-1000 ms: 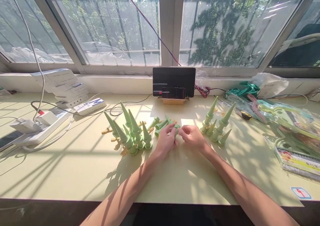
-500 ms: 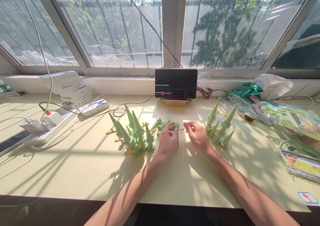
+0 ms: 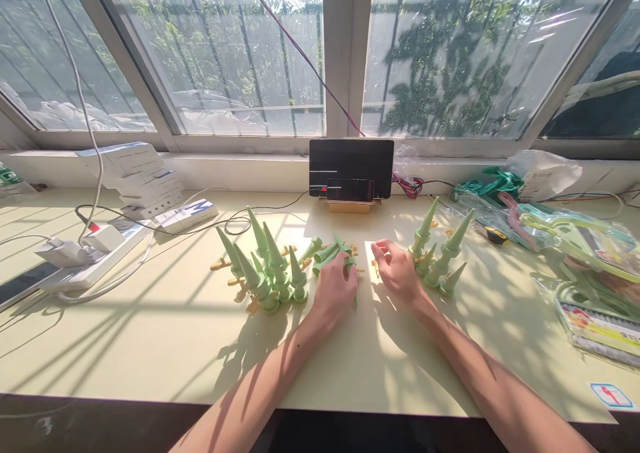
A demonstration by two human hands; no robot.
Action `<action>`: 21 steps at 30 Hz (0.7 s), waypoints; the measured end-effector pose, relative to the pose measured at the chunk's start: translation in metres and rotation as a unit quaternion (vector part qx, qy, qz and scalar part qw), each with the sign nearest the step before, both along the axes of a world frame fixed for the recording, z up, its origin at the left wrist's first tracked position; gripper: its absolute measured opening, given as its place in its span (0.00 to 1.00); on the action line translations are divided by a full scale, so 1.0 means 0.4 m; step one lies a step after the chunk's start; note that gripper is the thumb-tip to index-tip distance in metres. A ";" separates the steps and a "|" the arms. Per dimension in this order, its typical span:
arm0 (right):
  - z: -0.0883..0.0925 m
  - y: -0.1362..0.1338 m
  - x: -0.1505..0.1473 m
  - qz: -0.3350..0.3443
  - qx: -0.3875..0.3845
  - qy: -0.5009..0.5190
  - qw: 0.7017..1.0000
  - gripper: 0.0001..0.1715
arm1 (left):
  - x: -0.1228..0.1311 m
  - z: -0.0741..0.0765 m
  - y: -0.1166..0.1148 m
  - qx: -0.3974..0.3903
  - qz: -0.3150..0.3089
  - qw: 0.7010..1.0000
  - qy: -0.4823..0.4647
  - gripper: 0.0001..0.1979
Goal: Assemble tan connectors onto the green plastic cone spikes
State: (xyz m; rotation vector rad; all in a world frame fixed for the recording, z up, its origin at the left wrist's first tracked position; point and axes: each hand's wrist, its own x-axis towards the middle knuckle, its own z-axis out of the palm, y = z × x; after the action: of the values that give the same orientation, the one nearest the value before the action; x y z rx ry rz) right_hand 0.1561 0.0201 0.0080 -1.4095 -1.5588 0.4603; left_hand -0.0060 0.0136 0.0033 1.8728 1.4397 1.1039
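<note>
My left hand [image 3: 336, 287] is at the right end of a small heap of green pieces, its fingers curled round a green plastic piece [image 3: 349, 261] that they partly hide. A green cone-shaped piece [image 3: 341, 243] rises just beyond the fingers. Across a short gap, my right hand [image 3: 396, 267] has thumb and fingers pinched, with a small tan peg-like piece [image 3: 376, 269] at their tips. To the left stands a cluster of green spires [image 3: 273, 269] with tan pegs sticking out of it. A smaller group of green spires [image 3: 443, 256] stands by my right hand.
A tablet [image 3: 351, 163] with a phone [image 3: 350, 189] before it rests on a stand at the back. On the left are a power strip [image 3: 105, 253], cables and white boxes [image 3: 137, 179]. Plastic bags with green parts [image 3: 575, 233] and a yellow-black tool [image 3: 493, 233] lie on the right.
My left hand has shifted slightly, its fingers lowering toward the heap. My right hand has drawn a little to the right, and a tan piece now shows at its fingertips.
</note>
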 end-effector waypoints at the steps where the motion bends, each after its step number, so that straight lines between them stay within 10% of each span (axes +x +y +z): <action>1: -0.002 0.002 0.002 -0.005 0.007 -0.007 1.000 0.24 | -0.001 -0.002 0.002 0.004 0.000 1.000 0.000 0.13; 21: -0.018 0.016 0.024 -0.016 0.016 -0.100 0.995 0.19 | -0.003 -0.017 0.016 0.034 0.017 0.994 0.099 0.17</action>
State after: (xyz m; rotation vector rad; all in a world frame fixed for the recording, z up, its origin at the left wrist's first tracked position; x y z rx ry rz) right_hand 0.1657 0.0265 0.0009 -1.4906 -1.6926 0.2812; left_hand -0.0074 0.0202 -0.0035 2.0613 1.5639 1.0182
